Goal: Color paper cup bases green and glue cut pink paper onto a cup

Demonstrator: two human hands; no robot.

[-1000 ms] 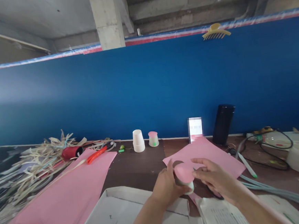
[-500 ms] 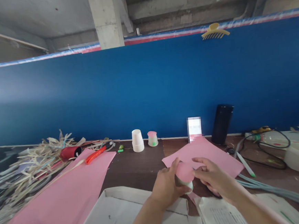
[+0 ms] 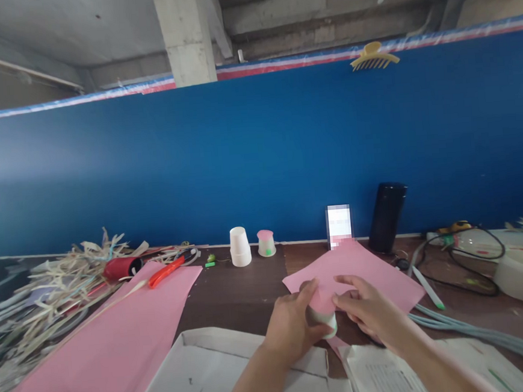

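Observation:
In front of me my left hand (image 3: 289, 327) is closed around a small paper cup (image 3: 331, 325), which stands bottom-up. A pink paper piece (image 3: 323, 303) covers the cup's upper end, and my left index finger rests at its edge. From the other side, my right hand (image 3: 372, 308) pinches the edge of the pink paper with thumb and fingertips. Behind my hands lies a larger pink sheet (image 3: 357, 267). Farther back stand a small cup with a pink top and green mark (image 3: 266, 244) and a stack of white paper cups (image 3: 240, 247).
An open white box (image 3: 219, 344) and a printed white packet (image 3: 384, 373) lie close to me. Pink sheets (image 3: 119, 346) with a red-handled tool (image 3: 165, 272) are at left, beside tangled strips (image 3: 82, 276). Right are a black cylinder (image 3: 386, 217), cables (image 3: 481, 336) and a white tub (image 3: 521, 275).
My fingers have shifted slightly on the pink paper, which now looks more folded down over the cup's edge. The cup stays in my left hand.

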